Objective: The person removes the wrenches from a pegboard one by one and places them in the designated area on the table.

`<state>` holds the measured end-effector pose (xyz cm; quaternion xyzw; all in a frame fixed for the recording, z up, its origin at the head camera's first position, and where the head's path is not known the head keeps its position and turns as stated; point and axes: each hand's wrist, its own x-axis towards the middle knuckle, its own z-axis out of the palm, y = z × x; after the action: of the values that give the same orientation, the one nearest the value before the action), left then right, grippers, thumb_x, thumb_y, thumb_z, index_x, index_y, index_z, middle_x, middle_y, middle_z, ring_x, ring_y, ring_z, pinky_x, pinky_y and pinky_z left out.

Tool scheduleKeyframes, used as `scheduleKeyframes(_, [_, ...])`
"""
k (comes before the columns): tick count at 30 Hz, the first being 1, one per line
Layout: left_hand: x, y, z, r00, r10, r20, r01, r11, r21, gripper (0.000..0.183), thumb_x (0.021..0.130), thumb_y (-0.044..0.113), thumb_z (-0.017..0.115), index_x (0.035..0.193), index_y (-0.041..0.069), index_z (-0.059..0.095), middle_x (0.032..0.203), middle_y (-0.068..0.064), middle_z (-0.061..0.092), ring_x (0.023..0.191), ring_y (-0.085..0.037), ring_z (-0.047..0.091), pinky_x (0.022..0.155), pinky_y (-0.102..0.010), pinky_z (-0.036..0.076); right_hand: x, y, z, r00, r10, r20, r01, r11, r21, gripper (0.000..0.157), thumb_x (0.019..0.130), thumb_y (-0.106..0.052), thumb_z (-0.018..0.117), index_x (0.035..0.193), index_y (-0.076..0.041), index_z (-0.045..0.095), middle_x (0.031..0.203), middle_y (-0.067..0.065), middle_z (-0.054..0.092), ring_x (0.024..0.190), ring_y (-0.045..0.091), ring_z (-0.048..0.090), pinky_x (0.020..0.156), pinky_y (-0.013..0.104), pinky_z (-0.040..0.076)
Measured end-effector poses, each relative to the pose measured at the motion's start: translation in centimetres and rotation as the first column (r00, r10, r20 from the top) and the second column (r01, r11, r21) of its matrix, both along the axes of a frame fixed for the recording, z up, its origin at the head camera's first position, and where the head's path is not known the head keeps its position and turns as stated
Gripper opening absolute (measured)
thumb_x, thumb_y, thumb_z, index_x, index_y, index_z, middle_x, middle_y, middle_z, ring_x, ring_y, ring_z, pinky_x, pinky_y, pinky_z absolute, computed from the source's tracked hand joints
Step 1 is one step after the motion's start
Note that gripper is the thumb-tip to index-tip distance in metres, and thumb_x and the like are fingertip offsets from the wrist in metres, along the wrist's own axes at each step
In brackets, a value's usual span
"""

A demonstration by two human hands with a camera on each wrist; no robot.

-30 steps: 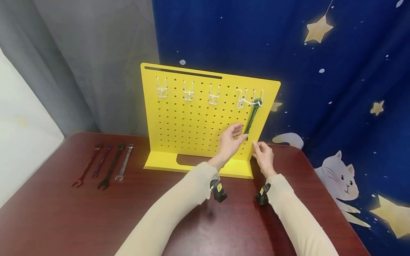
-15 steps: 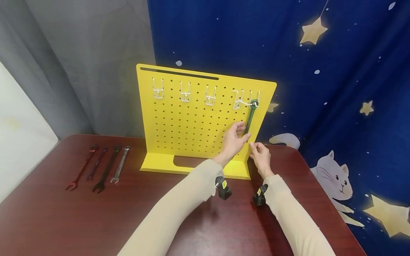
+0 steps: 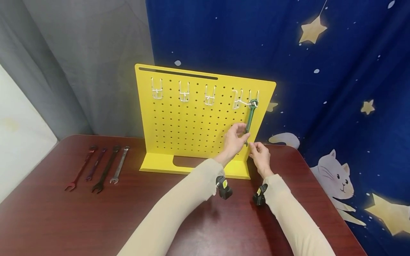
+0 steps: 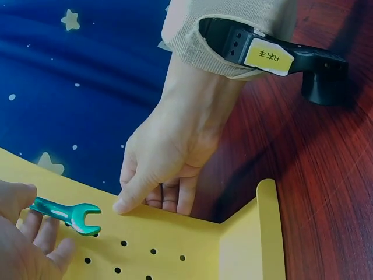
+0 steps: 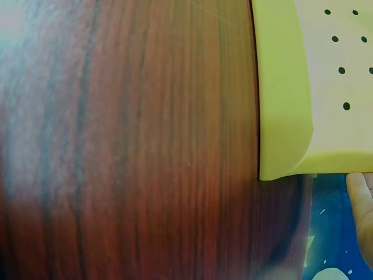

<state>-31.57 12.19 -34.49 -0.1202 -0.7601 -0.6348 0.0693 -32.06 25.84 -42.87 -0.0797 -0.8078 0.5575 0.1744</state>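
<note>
A green combination wrench point(image 3: 251, 117) hangs by its ring end from the rightmost white hook point(image 3: 242, 101) of a yellow pegboard point(image 3: 185, 131). Around its lower shank is my left hand point(image 3: 234, 142), thumb on the right side and fingers on the left. The wrench's open-ended jaw sticks out below this grip, as the left wrist view shows too. My right hand point(image 3: 261, 156) pinches the pegboard's right edge low down, with the thumb on the front and the fingers behind. Only a bit of the right hand point(image 5: 364, 216) shows in the right wrist view.
Left of the board, a red wrench point(image 3: 81, 170), a purple wrench point(image 3: 95, 166), a dark wrench point(image 3: 106, 170) and a silver wrench point(image 3: 120, 165) lie on the dark red table point(image 3: 64, 220). More white hooks point(image 3: 184, 95) line the board's top. A blue curtain point(image 3: 208, 35) hangs behind.
My left hand has shifted right against the board and come around the lower part of the green wrench. The right hand stays on the board's edge. The head view has turned slightly.
</note>
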Motion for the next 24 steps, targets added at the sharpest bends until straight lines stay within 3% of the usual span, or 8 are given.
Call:
scheduleKeyframes(6, [0.0, -0.5, 0.0, 0.999, -0.020, -0.025, 0.021, 0.998, 0.063, 0.020, 0.086, 0.008, 0.067, 0.106, 0.008, 0.063, 0.099, -0.008, 0.070, 0.091, -0.019, 0.067, 0.077, -0.023, 0.053, 0.0, 0.1, -0.1, 1.000, 0.021, 0.003, -0.021, 1.000, -0.010, 0.040, 0.094, -0.035, 0.055, 0.103, 0.004, 0.059, 0.108, 0.023, 0.063, 0.097, 0.034, 0.065, 0.085, 0.041, 0.053])
scheduleKeyframes(12, [0.1, -1.0, 0.0, 0.996, -0.070, -0.052, 0.074, 0.994, 0.075, 0.020, 0.084, 0.006, 0.069, 0.103, 0.006, 0.065, 0.096, -0.009, 0.071, 0.088, -0.019, 0.068, 0.075, -0.020, 0.053, 0.0, 0.2, -0.2, 1.000, 0.020, 0.016, -0.020, 1.000, 0.006, 0.041, 0.094, -0.038, 0.053, 0.105, 0.002, 0.058, 0.111, 0.022, 0.062, 0.102, 0.035, 0.064, 0.086, 0.038, 0.053])
scheduleKeyframes(16, [0.4, -1.1, -0.1, 0.994, -0.100, -0.047, 0.104, 0.990, 0.091, 0.019, 0.084, 0.006, 0.070, 0.103, 0.006, 0.066, 0.095, -0.009, 0.071, 0.087, -0.017, 0.068, 0.074, -0.019, 0.053, -0.1, 0.1, -0.2, 1.000, 0.017, 0.008, -0.017, 1.000, -0.001, 0.040, 0.094, -0.037, 0.054, 0.103, 0.001, 0.059, 0.106, 0.020, 0.063, 0.097, 0.030, 0.065, 0.084, 0.037, 0.054])
scheduleKeyframes(24, [1.2, -1.3, 0.1, 0.986, -0.167, -0.020, 0.168, 0.973, 0.161, 0.019, 0.083, 0.002, 0.069, 0.101, 0.004, 0.065, 0.094, -0.012, 0.071, 0.084, -0.018, 0.068, 0.073, -0.020, 0.054, 0.0, 0.2, -0.2, 1.000, 0.026, 0.001, -0.026, 0.999, -0.024, 0.033, 0.095, -0.033, 0.054, 0.098, 0.000, 0.057, 0.082, 0.002, 0.056, 0.080, 0.003, 0.060, 0.085, 0.038, 0.054])
